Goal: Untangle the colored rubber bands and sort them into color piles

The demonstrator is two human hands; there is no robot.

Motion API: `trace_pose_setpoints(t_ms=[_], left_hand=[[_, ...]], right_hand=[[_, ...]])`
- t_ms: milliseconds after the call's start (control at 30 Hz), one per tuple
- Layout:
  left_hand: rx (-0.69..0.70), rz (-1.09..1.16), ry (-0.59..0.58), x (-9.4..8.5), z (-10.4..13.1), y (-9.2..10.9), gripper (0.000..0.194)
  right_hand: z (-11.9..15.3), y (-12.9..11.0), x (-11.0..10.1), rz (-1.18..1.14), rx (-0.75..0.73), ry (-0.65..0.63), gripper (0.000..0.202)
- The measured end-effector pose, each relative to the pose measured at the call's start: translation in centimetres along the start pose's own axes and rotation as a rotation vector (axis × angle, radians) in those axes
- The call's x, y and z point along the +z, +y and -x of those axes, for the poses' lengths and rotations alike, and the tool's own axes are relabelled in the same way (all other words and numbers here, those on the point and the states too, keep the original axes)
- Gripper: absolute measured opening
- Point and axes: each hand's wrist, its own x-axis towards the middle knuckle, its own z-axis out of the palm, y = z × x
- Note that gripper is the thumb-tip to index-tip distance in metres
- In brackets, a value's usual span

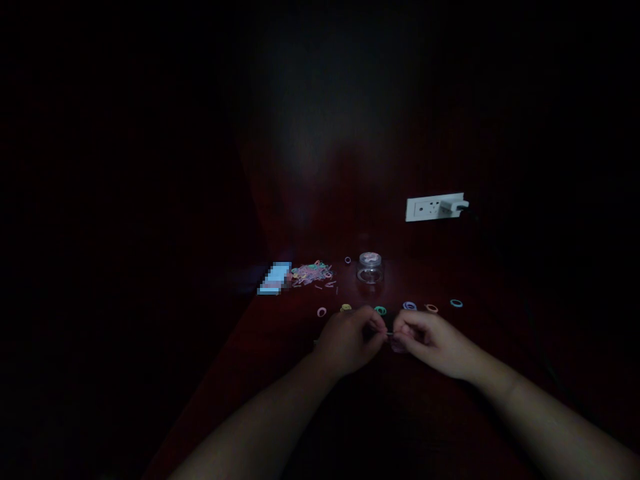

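- Thin band (390, 333): between both hands, over the table (280, 347)
- Left hand (347, 341), right hand (440, 343): fingers (378, 321) apparently pinching its ends
- Overstretching could snap it or fling it loose
- Careless knuckle could knock green rings (381, 311) just beyond

The 1 view looked from the person's head, forward and down over the dark counter (290, 360) to the upright wall (325, 167) beyond. It sat near enough that the forearms (270, 420) entered along the lower edge, with the left hand (347, 337) and right hand (437, 343) below mid-height.
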Motion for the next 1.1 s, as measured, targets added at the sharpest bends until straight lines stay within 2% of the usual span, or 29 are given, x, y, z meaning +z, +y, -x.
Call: trace_pose_setpoints(t_ms=[200, 267, 300, 367, 467, 533, 633, 733, 800, 900, 1100], left_hand=[[0.000, 0.053, 0.093, -0.1, 0.0, 0.2, 0.027], [0.028, 0.052, 0.117, -0.4, 0.0, 0.2, 0.028], [0.040, 0.051, 0.130, -0.5, 0.0, 0.2, 0.028], [0.051, 0.047, 0.155, -0.9, -0.1, 0.2, 0.025], [0.054, 0.022, 0.178, -1.4, -0.3, 0.0, 0.022], [0.061, -0.004, 0.175, -1.5, -0.3, 0.0, 0.022], [0.086, -0.030, 0.166, -1.5, -0.3, 0.0, 0.021], [0.122, -0.023, 0.149, -1.3, -0.3, 0.3, 0.020], [0.132, -0.019, 0.132, -1.1, -0.3, 0.5, 0.020], [0.134, -0.017, 0.115, -0.9, -0.3, 0.7, 0.019], [0.107, -0.008, 0.116, -0.9, -0.3, 0.9, 0.021]], right_hand=[[0.3, -0.5, 0.0, -0.001, -0.006, 0.007, 0.022], [0.3, -0.5, -0.6, 0.064, -0.036, 0.064, 0.022], [0.3, -0.4, -1.0, 0.130, -0.061, 0.109, 0.021], [0.2, -0.1, -2.2, 0.204, -0.060, 0.283, 0.018], [0.1, 0.5, -3.9, 0.159, -0.029, 0.517, 0.017], [0.1, 0.7, -4.3, 0.134, -0.014, 0.592, 0.017], [0.2, 0.4, -3.7, 0.140, -0.022, 0.561, 0.017], [0.1, -0.2, -2.2, 0.147, -0.029, 0.436, 0.018], [0.1, -0.5, -1.2, 0.130, -0.061, 0.307, 0.019], [0.1, -0.8, -0.4, 0.116, -0.090, 0.188, 0.021], [0.0, -0.8, -0.3, 0.129, -0.119, 0.173, 0.018]])
